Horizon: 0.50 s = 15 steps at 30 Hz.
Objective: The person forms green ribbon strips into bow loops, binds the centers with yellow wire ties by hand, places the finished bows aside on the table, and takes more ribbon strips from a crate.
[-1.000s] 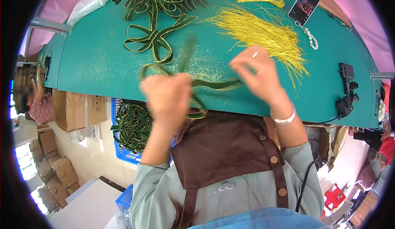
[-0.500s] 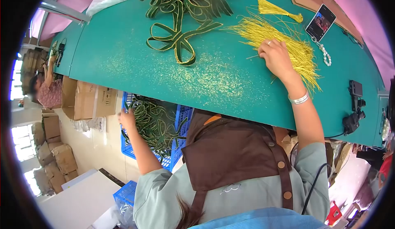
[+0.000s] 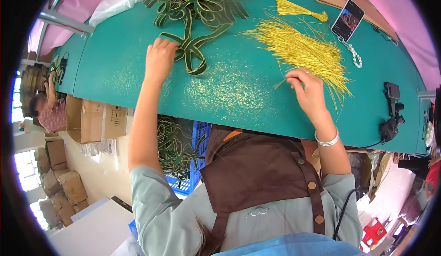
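Note:
My left hand (image 3: 161,59) is closed on the left loop of a dark green ribbon bow (image 3: 189,49) with gold edges, which lies on the green table (image 3: 119,67). Behind that bow is a heap of similar bows (image 3: 197,1). My right hand (image 3: 307,88) is pinched in front of a pile of loose gold wire strands (image 3: 303,49). From its fingertips a thin pale strand (image 3: 279,85) sticks out to the left; its exact kind is too small to make out.
Gold glitter (image 3: 229,93) is scattered over the tabletop. A tied gold bundle (image 3: 301,9), a phone (image 3: 347,20) with a beaded strap and a black device (image 3: 391,113) lie there too. Below the edge stands a blue crate (image 3: 197,141) of bows. Another person (image 3: 50,111) sits far left.
My left hand has come up from the crate to the bow on the table. My right hand has drawn back from the gold pile toward me, with the thin strand in its fingers.

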Motion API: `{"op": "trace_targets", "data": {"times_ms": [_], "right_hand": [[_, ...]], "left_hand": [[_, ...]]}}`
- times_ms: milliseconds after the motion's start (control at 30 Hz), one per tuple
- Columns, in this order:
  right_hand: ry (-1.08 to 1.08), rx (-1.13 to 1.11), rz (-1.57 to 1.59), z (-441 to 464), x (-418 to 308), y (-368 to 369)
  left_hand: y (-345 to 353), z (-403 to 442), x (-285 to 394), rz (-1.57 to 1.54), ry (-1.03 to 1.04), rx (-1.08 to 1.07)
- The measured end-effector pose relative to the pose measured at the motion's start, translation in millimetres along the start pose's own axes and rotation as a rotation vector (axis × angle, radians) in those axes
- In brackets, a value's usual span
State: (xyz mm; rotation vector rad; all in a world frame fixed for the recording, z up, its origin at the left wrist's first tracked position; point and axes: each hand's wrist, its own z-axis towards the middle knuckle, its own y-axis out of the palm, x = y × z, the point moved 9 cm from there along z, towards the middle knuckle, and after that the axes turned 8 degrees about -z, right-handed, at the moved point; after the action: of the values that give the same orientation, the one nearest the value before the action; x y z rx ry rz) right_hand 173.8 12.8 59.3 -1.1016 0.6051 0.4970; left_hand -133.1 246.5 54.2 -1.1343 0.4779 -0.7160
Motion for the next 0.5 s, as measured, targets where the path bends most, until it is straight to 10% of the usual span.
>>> {"op": "trace_targets", "data": {"times_ms": [300,500], "right_hand": [[-0.078,0.17,-0.003,4.7,3.3,-11.1],[0.234,0.063,0.152,0.9,29.1,-4.2]], "left_hand": [[-38.6,15.5,1.3,0.066,0.066,0.11],[-3.2,7.5,0.8,0.01,0.1,-0.035]]}}
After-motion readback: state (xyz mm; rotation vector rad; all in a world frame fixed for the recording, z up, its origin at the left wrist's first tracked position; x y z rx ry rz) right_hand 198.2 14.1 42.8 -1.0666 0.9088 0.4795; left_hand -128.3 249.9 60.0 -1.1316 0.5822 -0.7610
